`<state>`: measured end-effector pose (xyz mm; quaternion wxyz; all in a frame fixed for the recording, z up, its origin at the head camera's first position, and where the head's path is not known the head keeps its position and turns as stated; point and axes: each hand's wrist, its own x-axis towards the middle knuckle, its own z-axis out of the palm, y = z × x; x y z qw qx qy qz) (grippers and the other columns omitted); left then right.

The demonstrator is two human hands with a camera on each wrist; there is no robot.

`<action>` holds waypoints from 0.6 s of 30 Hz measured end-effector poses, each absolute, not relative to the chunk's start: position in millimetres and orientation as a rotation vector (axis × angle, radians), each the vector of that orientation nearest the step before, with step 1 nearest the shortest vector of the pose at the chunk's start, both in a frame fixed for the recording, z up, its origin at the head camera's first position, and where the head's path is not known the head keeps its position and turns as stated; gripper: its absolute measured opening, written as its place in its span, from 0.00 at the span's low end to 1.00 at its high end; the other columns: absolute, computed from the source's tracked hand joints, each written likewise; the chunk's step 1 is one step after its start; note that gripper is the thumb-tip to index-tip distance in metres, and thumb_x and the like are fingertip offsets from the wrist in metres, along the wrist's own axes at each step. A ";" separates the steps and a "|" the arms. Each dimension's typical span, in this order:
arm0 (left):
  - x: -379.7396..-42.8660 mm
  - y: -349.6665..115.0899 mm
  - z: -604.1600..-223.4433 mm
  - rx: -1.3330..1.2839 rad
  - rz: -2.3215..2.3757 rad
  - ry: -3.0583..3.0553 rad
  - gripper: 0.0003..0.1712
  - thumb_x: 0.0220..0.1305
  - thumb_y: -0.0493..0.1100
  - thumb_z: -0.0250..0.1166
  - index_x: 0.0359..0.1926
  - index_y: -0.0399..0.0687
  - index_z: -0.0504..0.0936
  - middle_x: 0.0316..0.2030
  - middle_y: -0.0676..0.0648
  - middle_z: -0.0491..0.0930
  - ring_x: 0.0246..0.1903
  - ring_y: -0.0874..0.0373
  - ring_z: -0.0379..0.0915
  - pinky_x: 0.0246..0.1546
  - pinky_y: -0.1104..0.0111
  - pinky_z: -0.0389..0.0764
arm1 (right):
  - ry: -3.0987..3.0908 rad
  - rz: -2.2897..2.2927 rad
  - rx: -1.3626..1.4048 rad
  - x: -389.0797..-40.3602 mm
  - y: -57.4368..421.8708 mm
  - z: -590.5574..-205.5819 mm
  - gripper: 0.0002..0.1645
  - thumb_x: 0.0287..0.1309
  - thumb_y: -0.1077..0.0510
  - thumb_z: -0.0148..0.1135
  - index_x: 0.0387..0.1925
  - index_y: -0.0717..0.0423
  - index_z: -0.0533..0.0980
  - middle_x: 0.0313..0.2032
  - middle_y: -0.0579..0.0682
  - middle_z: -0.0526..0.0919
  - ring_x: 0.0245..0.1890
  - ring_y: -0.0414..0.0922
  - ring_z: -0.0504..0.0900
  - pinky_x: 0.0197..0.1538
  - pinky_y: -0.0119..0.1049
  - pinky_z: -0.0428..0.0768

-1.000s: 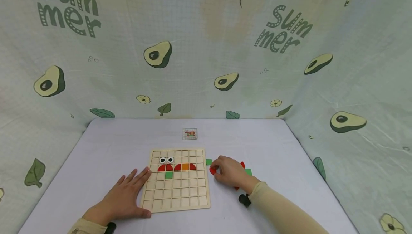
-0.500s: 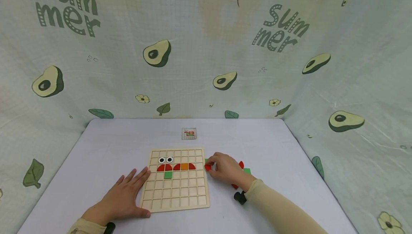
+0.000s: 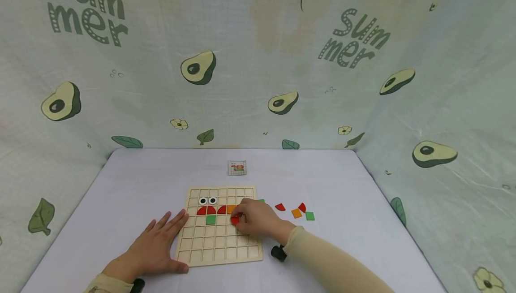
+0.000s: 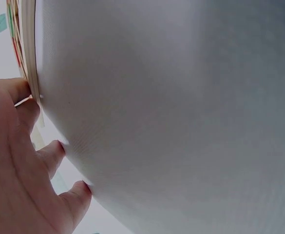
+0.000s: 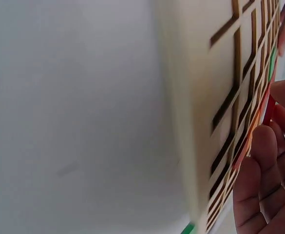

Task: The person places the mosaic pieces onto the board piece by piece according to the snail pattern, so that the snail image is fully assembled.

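A wooden grid board (image 3: 219, 255) lies on the white table. My left hand (image 3: 155, 248) rests by its left side with spread fingers, the fingertips and thumb touching the edge. Over the middle of the board, my right hand (image 3: 260, 219) pinches a red piece (image 3: 234, 221) between thumb and fingers; in the right wrist view this red piece (image 5: 268, 111) is seen nearly edge-on. Set in the grid are two eye discs (image 3: 208, 201), red quarter-round pieces (image 3: 207, 211), a green square (image 3: 211, 219) and an orange square (image 3: 231, 209). My right hand hides some cells at the right.
Right of the board lie loose pieces: a red quarter-round (image 3: 280, 207), another red piece (image 3: 302, 207), an orange square (image 3: 296, 213) and a green square (image 3: 310, 216). A partly hidden green piece (image 3: 261, 201) lies at the board's edge. A small picture card (image 3: 237, 168) lies behind the board.
My right hand has carried the red piece leftward from beside the board to over its middle, uncovering loose pieces on the right. My left hand has stayed in place.
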<state>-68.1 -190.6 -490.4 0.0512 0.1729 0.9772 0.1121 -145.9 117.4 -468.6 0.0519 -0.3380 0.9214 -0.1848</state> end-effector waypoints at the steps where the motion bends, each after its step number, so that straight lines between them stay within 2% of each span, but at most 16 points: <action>1: -68.0 -190.4 -490.0 0.523 0.342 2.972 0.77 0.29 0.91 0.59 0.74 0.45 0.63 0.75 0.47 0.59 0.71 0.35 0.52 0.63 0.34 0.56 | 2.797 -0.556 -1.049 -144.2 112.2 -468.3 0.14 0.52 0.56 0.68 0.42 0.43 0.85 0.36 0.36 0.76 0.29 0.32 0.71 0.29 0.24 0.71; 8: -68.4 -190.6 -487.2 0.510 0.351 2.952 0.77 0.29 0.91 0.59 0.75 0.46 0.63 0.75 0.47 0.58 0.71 0.35 0.51 0.64 0.34 0.55 | 2.752 -0.563 -1.151 -132.6 77.8 -464.3 0.11 0.55 0.56 0.68 0.41 0.43 0.85 0.38 0.34 0.78 0.34 0.30 0.73 0.34 0.23 0.72; 12: -68.4 -191.2 -486.0 0.518 0.357 2.951 0.78 0.29 0.91 0.59 0.75 0.46 0.63 0.75 0.48 0.58 0.71 0.35 0.52 0.63 0.33 0.55 | 2.758 -0.547 -1.174 -130.0 66.2 -466.0 0.12 0.53 0.56 0.68 0.41 0.41 0.85 0.37 0.33 0.77 0.33 0.29 0.73 0.34 0.22 0.72; 18: -68.3 -192.1 -486.6 0.531 0.356 2.964 0.77 0.29 0.91 0.58 0.74 0.45 0.63 0.74 0.47 0.59 0.71 0.35 0.52 0.63 0.33 0.56 | 2.792 -0.430 -1.211 -129.3 58.5 -468.4 0.11 0.56 0.51 0.70 0.42 0.40 0.85 0.37 0.33 0.78 0.31 0.29 0.74 0.33 0.23 0.73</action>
